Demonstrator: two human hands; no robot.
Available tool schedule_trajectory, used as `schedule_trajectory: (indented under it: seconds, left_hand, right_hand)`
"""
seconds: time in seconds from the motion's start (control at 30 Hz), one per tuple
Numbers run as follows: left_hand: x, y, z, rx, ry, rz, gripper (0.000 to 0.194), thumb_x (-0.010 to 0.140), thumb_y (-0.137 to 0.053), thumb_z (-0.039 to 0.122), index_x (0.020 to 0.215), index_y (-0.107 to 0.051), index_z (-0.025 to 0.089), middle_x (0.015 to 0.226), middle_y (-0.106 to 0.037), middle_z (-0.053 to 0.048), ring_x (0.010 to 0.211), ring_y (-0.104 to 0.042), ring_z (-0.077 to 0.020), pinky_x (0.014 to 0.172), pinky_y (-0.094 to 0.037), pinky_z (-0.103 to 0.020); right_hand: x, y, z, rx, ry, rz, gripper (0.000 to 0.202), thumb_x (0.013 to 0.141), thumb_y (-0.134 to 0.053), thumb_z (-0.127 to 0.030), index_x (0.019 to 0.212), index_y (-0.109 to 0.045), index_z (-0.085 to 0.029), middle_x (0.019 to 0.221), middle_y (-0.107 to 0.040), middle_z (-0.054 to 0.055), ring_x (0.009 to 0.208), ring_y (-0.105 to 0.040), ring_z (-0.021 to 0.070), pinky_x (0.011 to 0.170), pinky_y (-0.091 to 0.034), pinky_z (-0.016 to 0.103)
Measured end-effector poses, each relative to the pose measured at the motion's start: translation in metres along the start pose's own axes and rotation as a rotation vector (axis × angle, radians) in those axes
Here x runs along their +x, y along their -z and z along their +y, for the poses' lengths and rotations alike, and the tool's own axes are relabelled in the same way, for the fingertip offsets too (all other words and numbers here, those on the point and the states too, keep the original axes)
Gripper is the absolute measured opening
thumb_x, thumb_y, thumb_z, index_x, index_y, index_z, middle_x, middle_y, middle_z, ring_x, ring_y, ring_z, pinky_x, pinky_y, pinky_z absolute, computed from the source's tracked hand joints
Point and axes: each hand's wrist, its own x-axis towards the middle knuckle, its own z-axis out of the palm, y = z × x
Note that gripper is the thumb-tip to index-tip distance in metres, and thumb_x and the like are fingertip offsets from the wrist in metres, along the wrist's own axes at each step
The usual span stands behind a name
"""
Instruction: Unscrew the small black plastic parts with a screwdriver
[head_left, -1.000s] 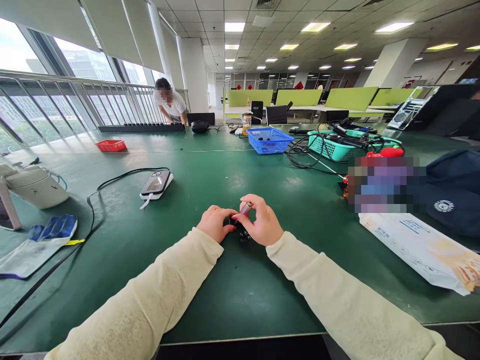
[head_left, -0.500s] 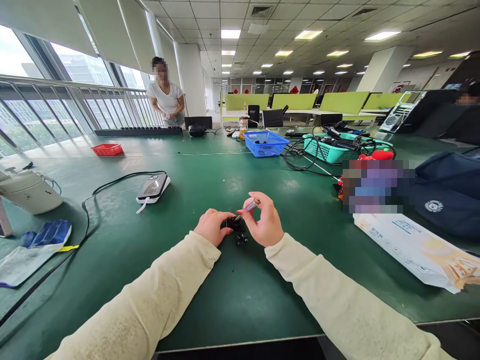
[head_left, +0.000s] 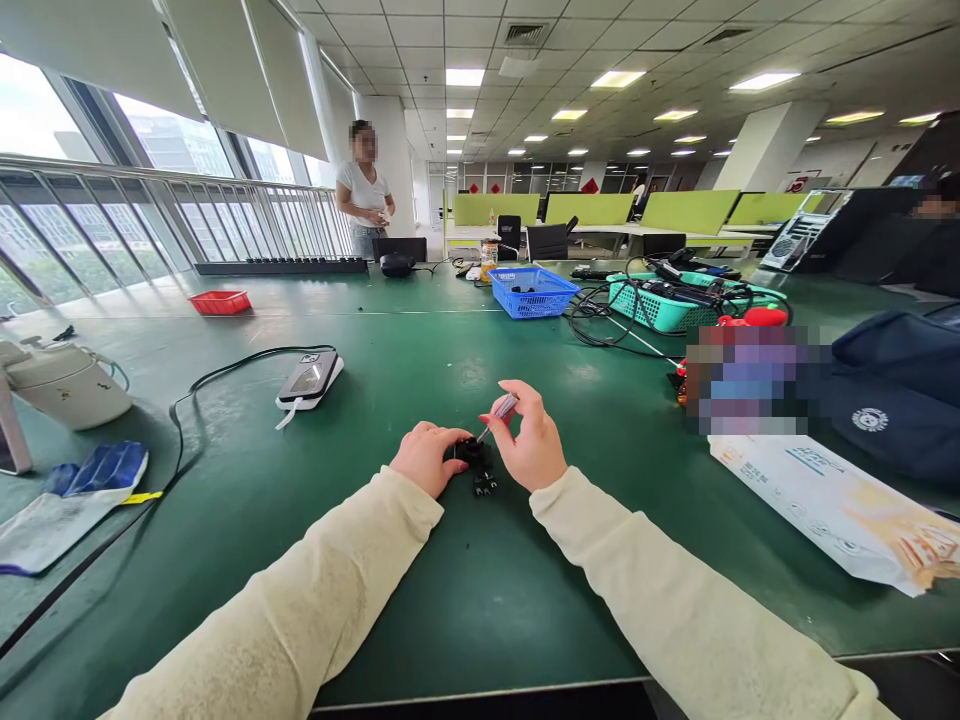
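My left hand (head_left: 427, 458) is closed around the left side of a small black part (head_left: 471, 452) on the green table, thumb and fingers pinching it. In my right hand (head_left: 534, 440) is a screwdriver (head_left: 505, 407) with a pale, see-through handle, gripped between thumb and fingers. It slants down to the left, and its metal shaft reaches the black part. Whether the tip sits in a screw is too small to tell. Just in front lie small black pieces with shiny metal bits (head_left: 484, 484). The black part's exact kind cannot be made out.
A phone (head_left: 310, 376) lies on a white block with a cable. Farther back stand a red tray (head_left: 220, 302), a blue basket (head_left: 534, 294) and a teal basket (head_left: 664, 310) of cables. A white packet (head_left: 817, 505) lies right, a glove (head_left: 82, 490) left. Another person (head_left: 365, 200) stands beyond the table.
My right fingers have shifted slightly on the screwdriver, which stands a little steeper, with more shaft showing. My left hand keeps its hold. The person at the back has moved right.
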Motion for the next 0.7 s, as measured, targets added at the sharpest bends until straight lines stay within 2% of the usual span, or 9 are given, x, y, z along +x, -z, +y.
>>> schedule_trajectory:
  seconds: [0.23,0.5,0.7]
  left_hand:
    - [-0.0014,-0.0020,0.0020,0.006,-0.018,0.051,0.043,0.087,-0.067,0.021,0.130,-0.065,0.023,0.114,-0.075,-0.008,0.117,-0.059,-0.0298,0.106,-0.046,-0.049]
    - [-0.0028,-0.0027,0.0008,0.007,-0.061,0.068,0.043,0.089,-0.062,0.015,0.131,-0.064,0.023,0.120,-0.073,-0.009,0.119,-0.059,-0.0285,0.109,-0.045,-0.048]
    - [-0.0025,-0.0049,0.0006,-0.026,-0.068,0.103,0.041,0.090,-0.059,0.013,0.130,-0.064,0.023,0.123,-0.071,-0.009,0.118,-0.060,-0.0269,0.110,-0.044,-0.048]
  right_hand:
    - [-0.0003,-0.0035,0.0020,-0.056,-0.096,-0.169,0.034,0.090,-0.064,-0.024,0.122,-0.052,-0.023,0.080,-0.070,0.001,0.070,-0.068,0.0193,0.068,-0.053,0.032]
    - [0.0038,0.0012,0.0013,-0.053,-0.182,-0.242,0.041,0.090,-0.059,-0.020,0.130,-0.048,-0.021,0.080,-0.071,0.002,0.072,-0.068,0.0206,0.068,-0.051,0.032]
    - [0.0055,0.0029,0.0008,-0.120,-0.207,-0.243,0.041,0.087,-0.062,-0.023,0.127,-0.051,-0.020,0.075,-0.067,0.000,0.064,-0.064,0.0199,0.062,-0.048,0.030]
